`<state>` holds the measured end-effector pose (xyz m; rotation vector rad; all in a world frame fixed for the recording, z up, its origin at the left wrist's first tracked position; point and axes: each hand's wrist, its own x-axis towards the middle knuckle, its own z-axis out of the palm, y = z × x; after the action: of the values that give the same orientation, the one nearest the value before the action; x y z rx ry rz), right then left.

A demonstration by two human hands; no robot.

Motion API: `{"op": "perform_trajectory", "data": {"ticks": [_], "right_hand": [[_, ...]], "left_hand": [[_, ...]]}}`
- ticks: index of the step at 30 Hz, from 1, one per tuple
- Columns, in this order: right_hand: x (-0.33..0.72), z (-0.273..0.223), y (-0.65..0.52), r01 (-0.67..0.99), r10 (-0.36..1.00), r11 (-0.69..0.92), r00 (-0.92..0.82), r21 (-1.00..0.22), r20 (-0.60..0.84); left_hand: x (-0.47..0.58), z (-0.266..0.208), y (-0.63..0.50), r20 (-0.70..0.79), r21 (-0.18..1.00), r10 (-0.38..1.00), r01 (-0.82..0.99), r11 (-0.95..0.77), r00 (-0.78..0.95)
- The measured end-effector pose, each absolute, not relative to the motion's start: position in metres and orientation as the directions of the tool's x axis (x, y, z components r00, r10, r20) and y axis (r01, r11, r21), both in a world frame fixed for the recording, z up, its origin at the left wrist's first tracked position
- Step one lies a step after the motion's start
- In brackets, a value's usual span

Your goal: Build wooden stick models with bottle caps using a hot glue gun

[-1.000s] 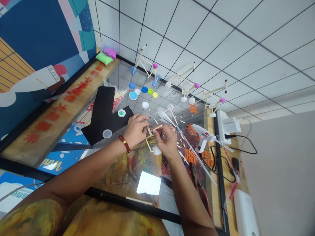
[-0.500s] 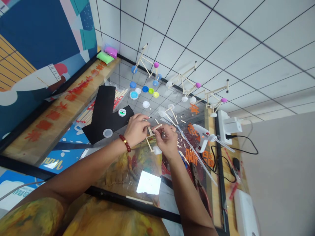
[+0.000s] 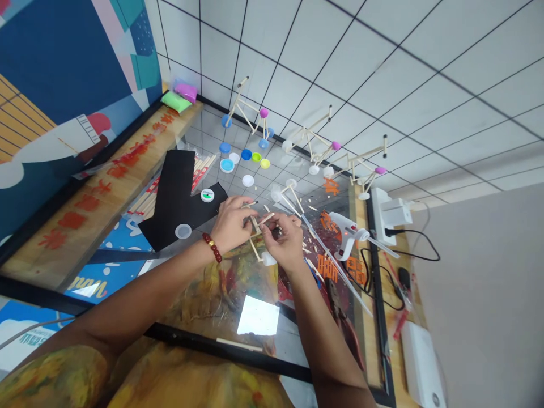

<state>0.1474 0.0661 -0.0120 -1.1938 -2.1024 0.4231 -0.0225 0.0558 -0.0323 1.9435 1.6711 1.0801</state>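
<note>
My left hand (image 3: 233, 225), a beaded bracelet at its wrist, pinches a small frame of wooden sticks (image 3: 256, 249) from the left. A white bottle cap (image 3: 267, 258) sits at the frame's lower end. From the other side my right hand (image 3: 284, 241) closes its thumb and fingers on a short wooden stick (image 3: 267, 220) against the top of the frame. Fingers cover the joint between them. Just beyond the hands are more joined sticks (image 3: 296, 199) with white caps.
Three finished stick models with cap wheels and pink balls (image 3: 264, 113) line the back edge. A white glue gun (image 3: 346, 233) with its cable lies right, near pliers (image 3: 340, 309) and stick scraps. Black card (image 3: 172, 192) lies left, loose coloured caps (image 3: 246, 154) behind.
The view has shifted slightly, moving everything a little to the left. Both hands keep their hold on the sticks, with hardly any visible movement.
</note>
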Motion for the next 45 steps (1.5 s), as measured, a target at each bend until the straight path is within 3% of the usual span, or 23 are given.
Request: {"op": "perform_trajectory", "data": {"ticks": [10, 19, 26, 32, 38, 45], "right_hand": [[0.153, -0.009, 0.07, 0.608, 0.836, 0.54, -0.304, -0.582, 0.457], [0.167, 0.012, 0.073, 0.59, 0.845, 0.506, -0.19, -0.63, 0.5], [0.201, 0.043, 0.07, 0.699, 0.842, 0.491, -0.225, -0.521, 0.491], [0.236, 0.021, 0.052, 0.816, 0.901, 0.38, -0.221, -0.435, 0.372], [0.245, 0.002, 0.03, 0.925, 0.973, 0.221, -0.188, -0.308, 0.134], [0.242, 0.005, 0.035, 0.981, 0.992, 0.123, -0.121, -0.152, 0.022]], "left_hand": [[-0.024, -0.028, 0.056, 0.336, 0.739, 0.942, 0.615, -0.275, 0.017], [-0.026, -0.026, 0.056, 0.518, 0.766, 0.848, 0.502, -0.402, -0.112], [-0.03, -0.026, 0.06, 0.458, 0.82, 0.871, 0.463, -0.337, -0.177], [-0.032, -0.03, 0.064, 0.455, 0.833, 0.875, 0.427, -0.353, -0.164], [-0.034, -0.034, 0.067, 0.448, 0.835, 0.881, 0.422, -0.352, -0.15], [-0.034, -0.036, 0.069, 0.44, 0.838, 0.885, 0.425, -0.342, -0.154]]}}
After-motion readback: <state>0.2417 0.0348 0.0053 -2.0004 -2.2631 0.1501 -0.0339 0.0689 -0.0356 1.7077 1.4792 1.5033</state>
